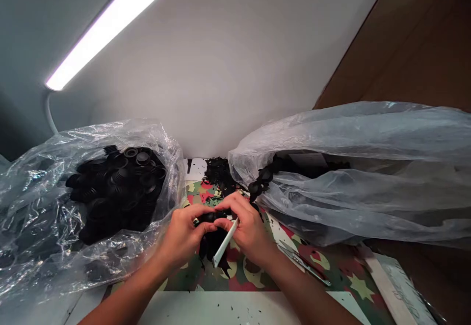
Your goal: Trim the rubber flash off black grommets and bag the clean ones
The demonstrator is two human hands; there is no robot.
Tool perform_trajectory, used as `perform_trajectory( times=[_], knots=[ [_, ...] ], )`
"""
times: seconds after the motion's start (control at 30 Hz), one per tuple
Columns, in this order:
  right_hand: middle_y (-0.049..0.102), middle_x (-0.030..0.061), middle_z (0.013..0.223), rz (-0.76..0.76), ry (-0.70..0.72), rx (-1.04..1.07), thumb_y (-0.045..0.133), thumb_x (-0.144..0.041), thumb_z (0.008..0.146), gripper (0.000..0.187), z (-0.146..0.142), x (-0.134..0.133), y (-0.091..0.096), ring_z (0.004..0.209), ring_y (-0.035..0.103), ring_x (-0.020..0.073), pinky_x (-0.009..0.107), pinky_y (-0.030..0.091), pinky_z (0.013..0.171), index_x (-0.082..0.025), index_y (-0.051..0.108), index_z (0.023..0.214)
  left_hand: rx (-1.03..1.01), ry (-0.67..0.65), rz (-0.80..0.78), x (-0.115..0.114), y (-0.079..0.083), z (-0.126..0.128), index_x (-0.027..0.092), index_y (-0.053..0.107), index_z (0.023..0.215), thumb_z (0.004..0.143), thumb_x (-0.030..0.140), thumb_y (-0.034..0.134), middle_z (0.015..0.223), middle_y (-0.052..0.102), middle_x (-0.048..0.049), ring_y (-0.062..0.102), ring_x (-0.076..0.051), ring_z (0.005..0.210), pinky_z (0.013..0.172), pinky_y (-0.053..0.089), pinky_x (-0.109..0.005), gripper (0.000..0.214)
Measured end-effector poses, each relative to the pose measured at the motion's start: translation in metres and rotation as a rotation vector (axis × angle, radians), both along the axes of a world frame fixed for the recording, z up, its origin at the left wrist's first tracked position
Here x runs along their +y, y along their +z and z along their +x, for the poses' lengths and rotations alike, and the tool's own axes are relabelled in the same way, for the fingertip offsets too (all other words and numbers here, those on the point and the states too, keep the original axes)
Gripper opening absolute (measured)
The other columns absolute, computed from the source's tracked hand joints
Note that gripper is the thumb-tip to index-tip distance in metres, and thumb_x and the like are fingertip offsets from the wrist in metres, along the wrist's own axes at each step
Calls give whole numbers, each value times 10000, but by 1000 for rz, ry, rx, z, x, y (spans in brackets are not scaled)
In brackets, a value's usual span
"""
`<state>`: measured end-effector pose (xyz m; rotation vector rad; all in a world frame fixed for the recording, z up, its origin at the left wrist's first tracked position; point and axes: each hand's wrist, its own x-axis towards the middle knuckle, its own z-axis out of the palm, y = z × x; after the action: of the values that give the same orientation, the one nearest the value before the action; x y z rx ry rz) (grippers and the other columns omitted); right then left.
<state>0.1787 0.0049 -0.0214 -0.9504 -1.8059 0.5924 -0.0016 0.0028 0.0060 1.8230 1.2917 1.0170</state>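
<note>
My left hand [186, 229] pinches a small black ribbed rubber part [208, 216] between thumb and fingers. My right hand [247, 228] meets it at the part's other end, thumb and forefinger closed. A slim white handle-like tool [225, 244] sticks out of my right hand, slanting down to the left; its kind cannot be made out. Below the hands lie black scraps [214, 249] on a camouflage-patterned mat [253, 271]. A pair of metal scissors [305, 263] rests by my right forearm, partly hidden.
On the left, an opened clear plastic bag [33, 207] holds many black ribbed rubber parts [117, 187]. Another clear bag [368, 197] lies at right, black parts at its mouth, before a cardboard box [405, 45]. Black shavings [219, 172] are heaped between them. A lamp [114, 26] shines above.
</note>
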Motion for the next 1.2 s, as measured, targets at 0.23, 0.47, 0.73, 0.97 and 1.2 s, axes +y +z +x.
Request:
perform_trajectory(
  times=[0.23, 0.47, 0.73, 0.97, 1.2],
  knots=[
    [608, -2, 743, -98, -62, 167, 593, -176, 864, 167, -11, -1, -2, 722, 549, 171, 286, 407, 673, -221, 603, 704, 77, -28, 45, -1, -5, 4, 239, 812, 847, 756, 100, 702, 763, 800, 22, 700, -180, 685, 662, 511, -259, 200],
    [451, -42, 616, -360, -123, 357, 524, -370, 835, 228, -14, 8, -4, 583, 395, 143, 252, 325, 540, -230, 476, 661, 42, 17, 627, -5, -23, 13, 202, 780, 974, 847, 28, 618, 778, 783, -31, 704, -164, 667, 646, 563, -263, 269],
    [509, -29, 628, -198, -218, 171, 451, -235, 758, 74, -19, 8, -9, 579, 438, 154, 256, 319, 542, -243, 429, 688, -246, -24, 547, -7, -27, 14, 241, 807, 889, 827, 60, 679, 805, 800, -23, 721, -179, 754, 725, 565, -279, 230],
    [523, -28, 677, -251, -107, 258, 492, -304, 865, 150, -11, 14, -4, 623, 484, 156, 255, 380, 576, -234, 494, 732, -646, 156, -220, 3, -30, 24, 167, 787, 744, 652, 313, 834, 681, 747, -25, 632, -157, 600, 589, 495, -242, 178],
    [652, 32, 856, -154, 26, 197, 556, -343, 952, 217, 1, 5, 5, 774, 597, 179, 289, 472, 700, -224, 707, 853, -639, 146, -312, 6, -20, 18, 147, 756, 697, 567, 366, 888, 608, 688, 5, 571, -128, 550, 544, 444, -215, 287]
  ],
)
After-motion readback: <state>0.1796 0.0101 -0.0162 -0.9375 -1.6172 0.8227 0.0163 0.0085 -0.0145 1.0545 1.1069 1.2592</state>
